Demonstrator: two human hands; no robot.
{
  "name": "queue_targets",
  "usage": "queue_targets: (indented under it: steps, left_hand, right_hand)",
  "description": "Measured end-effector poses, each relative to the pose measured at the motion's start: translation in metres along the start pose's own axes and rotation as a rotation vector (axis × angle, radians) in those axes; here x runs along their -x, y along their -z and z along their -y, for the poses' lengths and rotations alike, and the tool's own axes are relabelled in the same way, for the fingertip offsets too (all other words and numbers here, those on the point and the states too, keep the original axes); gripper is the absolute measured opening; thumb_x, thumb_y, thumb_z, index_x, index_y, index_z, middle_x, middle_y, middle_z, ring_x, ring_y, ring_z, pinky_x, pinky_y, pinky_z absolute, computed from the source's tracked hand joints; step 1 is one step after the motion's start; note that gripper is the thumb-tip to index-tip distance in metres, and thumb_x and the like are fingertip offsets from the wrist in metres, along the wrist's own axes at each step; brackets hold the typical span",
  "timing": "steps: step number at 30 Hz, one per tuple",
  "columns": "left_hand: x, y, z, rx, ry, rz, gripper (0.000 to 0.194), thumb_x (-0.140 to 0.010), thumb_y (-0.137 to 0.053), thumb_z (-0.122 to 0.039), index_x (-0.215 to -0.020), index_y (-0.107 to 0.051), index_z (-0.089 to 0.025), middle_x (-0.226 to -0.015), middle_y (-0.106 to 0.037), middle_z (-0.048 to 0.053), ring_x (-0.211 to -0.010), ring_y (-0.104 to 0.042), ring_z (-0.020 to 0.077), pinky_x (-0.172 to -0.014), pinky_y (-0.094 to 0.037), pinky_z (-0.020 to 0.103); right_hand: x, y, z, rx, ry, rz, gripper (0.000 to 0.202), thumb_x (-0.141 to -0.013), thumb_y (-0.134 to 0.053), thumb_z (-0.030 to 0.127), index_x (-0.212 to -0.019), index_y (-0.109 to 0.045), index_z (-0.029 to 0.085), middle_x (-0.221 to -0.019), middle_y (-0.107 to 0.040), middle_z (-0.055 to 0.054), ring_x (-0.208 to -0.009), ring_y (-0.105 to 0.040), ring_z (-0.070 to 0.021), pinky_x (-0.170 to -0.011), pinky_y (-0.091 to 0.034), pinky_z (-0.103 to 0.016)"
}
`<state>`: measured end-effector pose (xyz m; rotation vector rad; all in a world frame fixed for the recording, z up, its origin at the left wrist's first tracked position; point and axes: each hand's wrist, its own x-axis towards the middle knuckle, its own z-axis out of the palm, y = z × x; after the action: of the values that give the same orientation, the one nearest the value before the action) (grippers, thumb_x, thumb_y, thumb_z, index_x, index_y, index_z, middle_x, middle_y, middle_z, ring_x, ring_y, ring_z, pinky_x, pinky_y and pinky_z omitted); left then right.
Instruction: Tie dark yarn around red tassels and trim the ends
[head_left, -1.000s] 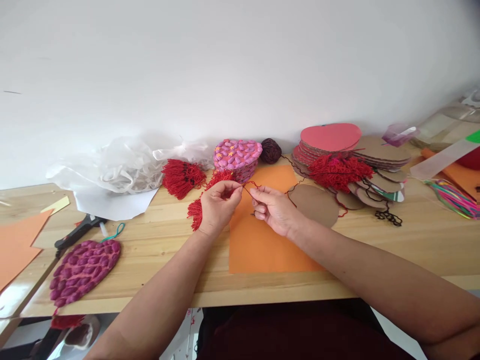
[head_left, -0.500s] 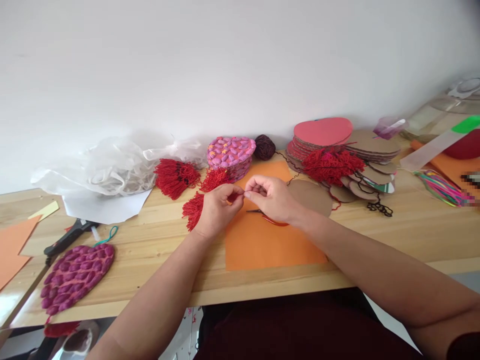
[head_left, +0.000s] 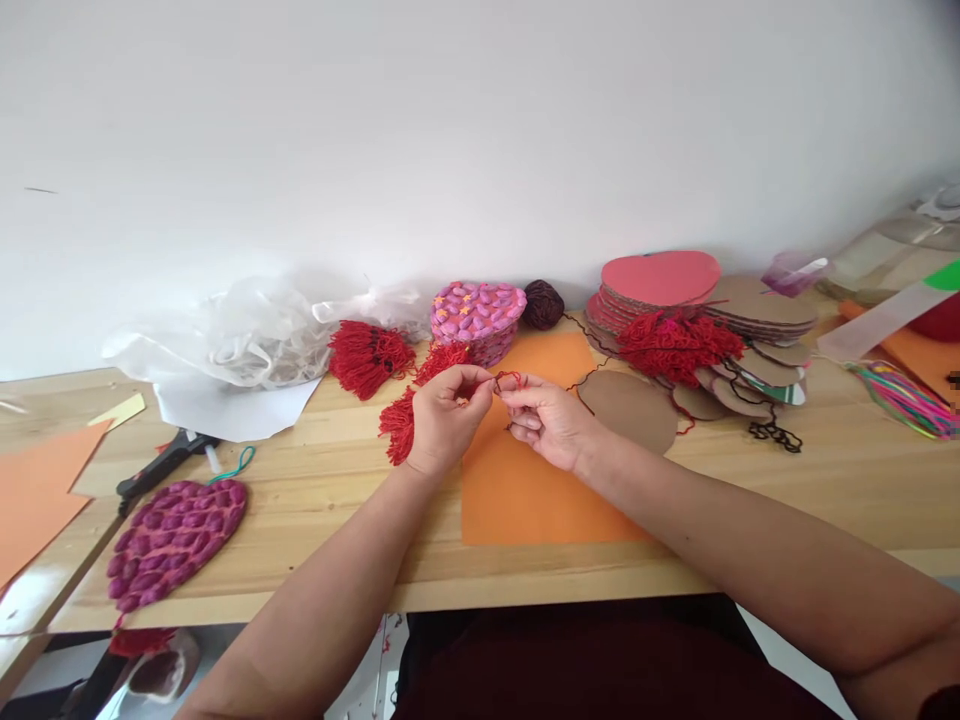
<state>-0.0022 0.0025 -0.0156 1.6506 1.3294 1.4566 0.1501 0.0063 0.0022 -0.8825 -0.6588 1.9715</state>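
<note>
Both hands are at the centre of the frame, raised over the bench (head_left: 810,510), fingertips nearly meeting. The left hand (head_left: 454,420) has its grip closed, thumb and forefinger pinching red yarn (head_left: 510,378). The right hand (head_left: 551,422) likewise pinches the yarn, its remaining fingers curled inward. The yarn is between the two sets of fingertips, with a small curl showing above the right fingers; its exact path inside the pinch is hidden.

Below the hands, an orange sheet (head_left: 540,500) lies flat on the bench. A brown cardboard piece (head_left: 634,410) overlaps its right side, partly covered by the right hand and forearm. Just left of the left hand is a red tassel (head_left: 397,428); a larger red bundle (head_left: 367,360) lies further to the upper left. Behind the hands stand a pink studded stack (head_left: 478,312) and, beside it, a dark yarn ball (head_left: 544,304), whose strand trails to the right.

At centre right, a red yarn heap (head_left: 679,348) rests against pink-topped cardboard shapes (head_left: 660,272). At lower left, a magenta studded heart (head_left: 178,540) lies near a black glue gun (head_left: 161,465).
</note>
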Motion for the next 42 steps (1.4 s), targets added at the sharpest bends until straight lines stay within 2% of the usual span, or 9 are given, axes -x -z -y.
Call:
queue_targets:
  steps: [5,13,18,26,31,34,38,42]
  left_hand:
    - [0.001,0.001,-0.001,-0.260,-0.117,-0.026,0.008,-0.083,-0.064,-0.021,-0.085,-0.072,-0.019,-0.075,-0.072,0.001,-0.065,-0.064,0.0115,-0.065,-0.051,0.023]
    - [0.002,0.001,-0.004,-0.338,-0.193,-0.018,0.007,-0.083,-0.066,-0.021,-0.084,-0.072,-0.019,-0.077,-0.074,0.000,-0.065,-0.065,0.0113,-0.067,-0.052,0.023]
    - [0.002,0.002,-0.002,-0.356,-0.233,-0.007,0.007,-0.084,-0.066,-0.021,-0.085,-0.073,-0.019,-0.081,-0.075,0.002,-0.070,-0.067,0.0128,-0.070,-0.054,0.025]
    - [0.000,0.006,-0.005,-0.351,-0.259,0.078,0.010,-0.086,-0.064,-0.021,-0.087,-0.074,-0.019,-0.084,-0.076,0.003,-0.071,-0.067,0.0131,-0.070,-0.053,0.025]
    - [-0.002,0.007,-0.008,-0.373,-0.226,0.052,0.008,-0.084,-0.065,-0.021,-0.084,-0.073,-0.019,-0.081,-0.075,0.002,-0.068,-0.066,0.0128,-0.068,-0.051,0.025]
    - [-0.002,0.007,-0.008,-0.396,-0.193,0.016,0.008,-0.084,-0.065,-0.020,-0.084,-0.072,-0.019,-0.079,-0.075,0.002,-0.066,-0.065,0.0126,-0.067,-0.051,0.025]
    - [-0.003,0.008,-0.006,-0.419,-0.212,-0.003,0.007,-0.083,-0.064,-0.019,-0.082,-0.071,-0.019,-0.079,-0.074,0.002,-0.067,-0.065,0.0128,-0.067,-0.050,0.025]
    - [-0.004,0.009,-0.005,-0.446,-0.235,0.043,0.009,-0.083,-0.062,-0.018,-0.084,-0.071,-0.020,-0.082,-0.074,0.002,-0.071,-0.066,0.0139,-0.070,-0.052,0.026]
  right_hand:
    - [0.004,-0.004,-0.001,0.039,0.022,-0.113,0.020,-0.063,-0.071,0.017,-0.080,-0.059,0.018,-0.045,-0.044,0.010,-0.037,-0.020,-0.0035,-0.039,-0.012,-0.020]
    - [0.005,-0.005,-0.005,0.044,0.035,-0.188,0.028,-0.067,-0.078,0.026,-0.080,-0.054,0.021,-0.044,-0.036,0.014,-0.037,-0.017,-0.0032,-0.038,-0.007,-0.020]
    - [0.002,-0.003,-0.007,0.071,0.056,-0.187,0.032,-0.068,-0.080,0.032,-0.078,-0.051,0.022,-0.044,-0.031,0.015,-0.036,-0.015,-0.0036,-0.037,-0.006,-0.021]
    - [0.000,-0.001,-0.002,0.112,0.068,-0.195,0.036,-0.062,-0.084,0.029,-0.077,-0.052,0.021,-0.048,-0.036,0.014,-0.037,-0.017,-0.0024,-0.037,-0.007,-0.021]
    - [0.002,-0.001,-0.003,0.164,0.112,-0.181,0.029,-0.066,-0.080,0.031,-0.078,-0.056,0.020,-0.053,-0.040,0.011,-0.038,-0.022,-0.0025,-0.037,-0.010,-0.020]
    - [0.003,0.000,-0.008,0.224,0.119,-0.122,0.027,-0.067,-0.078,0.032,-0.074,-0.056,0.020,-0.052,-0.043,0.010,-0.039,-0.026,-0.0034,-0.036,-0.015,-0.019]
    - [0.002,0.002,-0.014,0.416,0.247,-0.048,0.027,-0.074,-0.071,0.035,-0.066,-0.050,0.021,-0.058,-0.052,0.006,-0.040,-0.036,-0.0058,-0.038,-0.029,-0.023]
    - [0.006,0.006,-0.008,0.752,0.473,-0.012,0.016,-0.083,-0.064,0.032,-0.074,-0.058,0.020,-0.066,-0.056,0.003,-0.051,-0.044,-0.0088,-0.048,-0.035,-0.024]
